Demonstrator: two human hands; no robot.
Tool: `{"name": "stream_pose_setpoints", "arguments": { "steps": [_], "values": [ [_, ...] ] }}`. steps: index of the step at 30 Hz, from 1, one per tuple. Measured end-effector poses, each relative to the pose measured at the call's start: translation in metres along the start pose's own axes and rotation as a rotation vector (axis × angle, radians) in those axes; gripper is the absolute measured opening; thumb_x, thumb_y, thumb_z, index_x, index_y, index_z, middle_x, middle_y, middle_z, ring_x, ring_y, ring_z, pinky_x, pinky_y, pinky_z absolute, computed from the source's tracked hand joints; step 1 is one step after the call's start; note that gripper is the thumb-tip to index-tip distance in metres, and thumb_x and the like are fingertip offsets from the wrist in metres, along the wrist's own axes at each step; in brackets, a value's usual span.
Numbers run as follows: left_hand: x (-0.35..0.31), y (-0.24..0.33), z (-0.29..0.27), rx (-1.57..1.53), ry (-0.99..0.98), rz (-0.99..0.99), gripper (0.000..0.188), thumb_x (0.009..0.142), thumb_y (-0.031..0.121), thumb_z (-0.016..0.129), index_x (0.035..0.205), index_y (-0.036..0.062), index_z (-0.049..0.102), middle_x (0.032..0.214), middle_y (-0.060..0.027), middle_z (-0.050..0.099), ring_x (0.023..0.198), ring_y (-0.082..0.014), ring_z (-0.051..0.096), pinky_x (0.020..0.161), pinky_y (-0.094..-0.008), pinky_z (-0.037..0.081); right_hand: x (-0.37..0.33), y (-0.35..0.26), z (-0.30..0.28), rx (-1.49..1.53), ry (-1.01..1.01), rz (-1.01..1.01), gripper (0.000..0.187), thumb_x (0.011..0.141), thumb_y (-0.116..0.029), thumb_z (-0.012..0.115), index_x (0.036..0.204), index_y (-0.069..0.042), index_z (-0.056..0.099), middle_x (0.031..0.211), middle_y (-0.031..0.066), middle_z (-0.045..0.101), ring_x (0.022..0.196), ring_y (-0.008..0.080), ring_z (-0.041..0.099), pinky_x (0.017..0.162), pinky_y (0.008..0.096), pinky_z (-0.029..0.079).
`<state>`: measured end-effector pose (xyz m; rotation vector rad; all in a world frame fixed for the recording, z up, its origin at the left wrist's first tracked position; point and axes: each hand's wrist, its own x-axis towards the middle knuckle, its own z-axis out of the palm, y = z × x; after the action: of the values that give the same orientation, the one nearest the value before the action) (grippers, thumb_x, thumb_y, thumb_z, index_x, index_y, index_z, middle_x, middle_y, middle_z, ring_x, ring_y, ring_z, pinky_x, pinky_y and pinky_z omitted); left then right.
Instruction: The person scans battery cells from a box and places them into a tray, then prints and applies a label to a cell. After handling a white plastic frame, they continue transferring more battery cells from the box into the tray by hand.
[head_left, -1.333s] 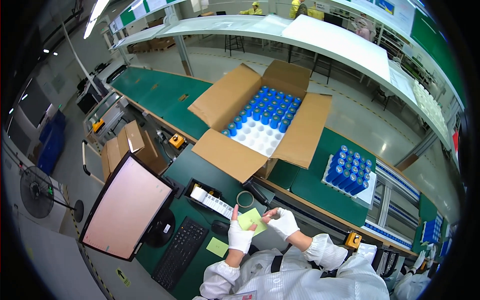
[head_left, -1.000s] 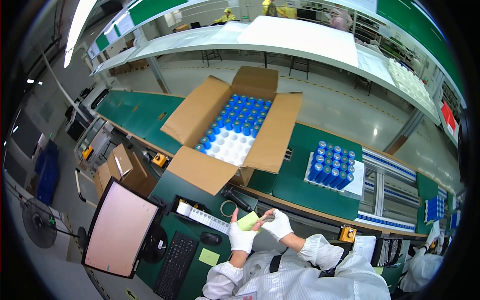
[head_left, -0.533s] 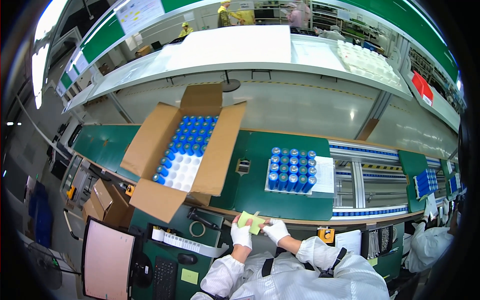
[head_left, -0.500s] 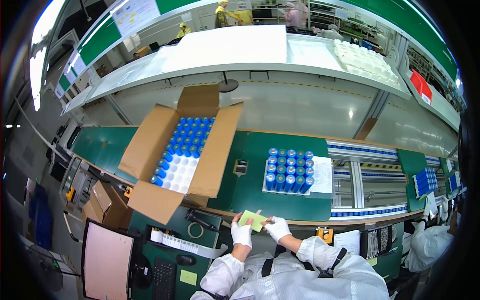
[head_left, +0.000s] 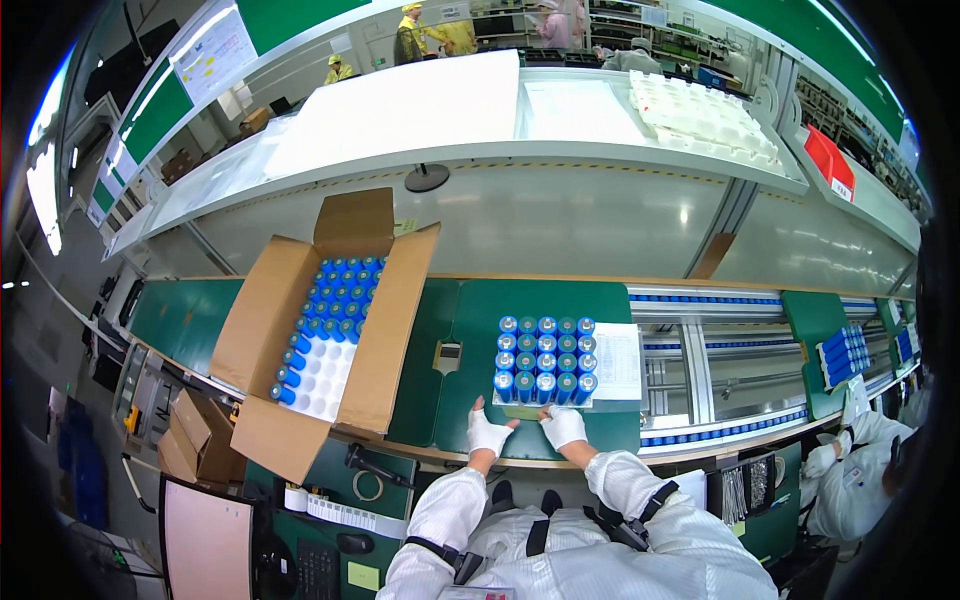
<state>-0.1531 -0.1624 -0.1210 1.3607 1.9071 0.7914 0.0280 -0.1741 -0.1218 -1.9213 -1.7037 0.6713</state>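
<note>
A block of blue cylindrical battery cells (head_left: 546, 358) stands upright in rows in a white tray on the green bench. At its front edge a yellow-green paper note (head_left: 522, 412) shows as a narrow strip. My right hand (head_left: 564, 427), in a white fingerless glove, has its fingertips closed at the note's right end. Gloved the same way, my left hand (head_left: 488, 433) is at the note's left, thumb and forefinger spread apart, with nothing visible in it. A printed sheet (head_left: 618, 362) lies to the right, partly beneath the cells.
An open cardboard box (head_left: 388, 345) at left holds more blue cells in a white insert. Rails with cells (head_left: 725, 432) run rightward. A handheld scanner (head_left: 375, 463), monitor (head_left: 207, 535) and keyboard (head_left: 318, 570) are at lower left. A co-worker in white (head_left: 860, 480) is at far right.
Both hands have moved forward with the note, from before my body to the cells' front edge. My left hand has let go of the note. The whole view has shifted.
</note>
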Motion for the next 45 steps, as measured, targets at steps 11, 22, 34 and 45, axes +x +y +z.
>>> {"name": "stream_pose_setpoints", "arguments": {
  "steps": [11, 22, 34, 45],
  "values": [
    [0.036, -0.010, 0.029, -0.128, 0.006, 0.116, 0.100, 0.053, 0.030, 0.092, 0.137, 0.0059, 0.043, 0.133, -0.0194, 0.050, 0.121, -0.0345, 0.051, 0.104, -0.0389, 0.042, 0.012, 0.013, 0.020, 0.055, 0.039, 0.069, 0.023, 0.084, -0.031, 0.066, 0.096, -0.012, 0.072, 0.087, 0.0190, 0.069, 0.082, 0.0368, 0.067, 0.076, 0.0445, 0.053],
    [0.042, 0.001, 0.036, -0.221, -0.027, 0.041, 0.100, 0.053, 0.025, 0.092, 0.137, 0.0015, 0.043, 0.132, -0.0180, 0.050, 0.121, -0.0319, 0.052, 0.104, -0.0367, 0.042, 0.011, 0.008, 0.018, -0.007, 0.035, 0.098, 0.026, 0.085, -0.033, 0.064, 0.094, -0.011, 0.072, 0.085, 0.0189, 0.069, 0.082, 0.0368, 0.067, 0.075, 0.0461, 0.053],
    [0.048, -0.013, 0.045, -0.258, 0.113, 0.191, 0.103, 0.051, 0.024, 0.093, 0.137, -0.0017, 0.041, 0.131, -0.0188, 0.048, 0.119, -0.0349, 0.050, 0.104, -0.0398, 0.041, -0.025, 0.014, -0.019, -0.039, -0.029, 0.040, 0.025, 0.085, -0.028, 0.065, 0.098, -0.008, 0.072, 0.088, 0.0176, 0.070, 0.083, 0.0340, 0.068, 0.075, 0.0430, 0.054],
    [0.048, -0.013, 0.048, -0.106, 0.235, 0.369, 0.102, 0.044, 0.029, 0.095, 0.131, 0.0039, 0.047, 0.124, -0.0182, 0.052, 0.113, -0.0374, 0.051, 0.099, -0.0443, 0.042, -0.117, 0.075, -0.096, -0.046, 0.019, 0.050, 0.025, 0.085, -0.030, 0.067, 0.085, -0.005, 0.070, 0.077, 0.0178, 0.069, 0.074, 0.0349, 0.067, 0.067, 0.0431, 0.054]
  ]
}}
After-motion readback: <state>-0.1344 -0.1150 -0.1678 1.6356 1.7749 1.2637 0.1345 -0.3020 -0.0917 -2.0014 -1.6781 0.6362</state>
